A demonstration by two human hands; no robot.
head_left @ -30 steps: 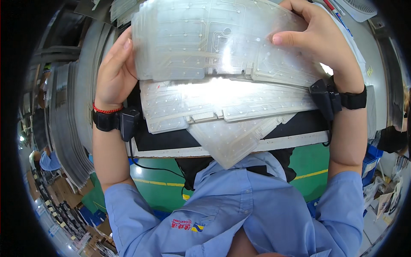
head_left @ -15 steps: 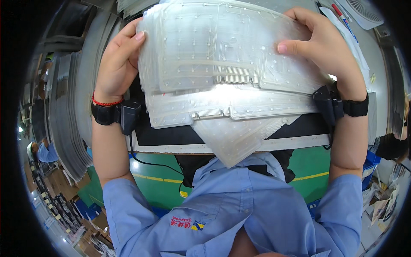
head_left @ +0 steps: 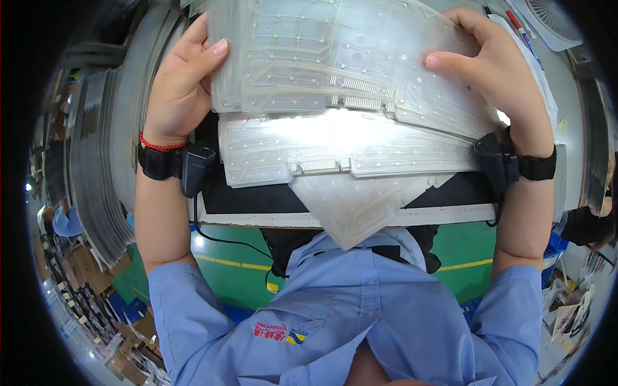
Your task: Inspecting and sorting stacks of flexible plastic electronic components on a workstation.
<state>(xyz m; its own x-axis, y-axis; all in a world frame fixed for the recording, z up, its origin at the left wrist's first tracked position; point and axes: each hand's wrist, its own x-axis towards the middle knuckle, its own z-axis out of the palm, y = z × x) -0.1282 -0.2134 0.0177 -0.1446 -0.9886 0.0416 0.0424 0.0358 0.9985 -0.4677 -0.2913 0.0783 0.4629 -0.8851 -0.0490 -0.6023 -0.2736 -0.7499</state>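
Note:
A stack of clear keyboard membrane sheets (head_left: 290,64), printed with fine traces and dots, is held up between my hands. My left hand (head_left: 183,83) grips its left edge, thumb on the top face and fingers behind. At the right end, my right hand (head_left: 499,71) pinches the stack with its thumb on the front; its other fingers are partly hidden. Beneath lies a second pile of similar sheets (head_left: 257,154), bright with glare in the middle. Under that pile, more membrane sheets (head_left: 351,212) lie at an angle, one corner jutting over the table's front edge.
The sheets lie above a black mat (head_left: 257,202) on a white-edged table (head_left: 290,219). Tall stacks of grey sheets (head_left: 96,161) stand to the left. A red-capped marker (head_left: 514,20) and a white fan (head_left: 553,19) are at the far right. A cable (head_left: 235,246) hangs from my left wrist device.
Both hands have shifted the held stack slightly away from me and to the right. More of the pile beneath shows now.

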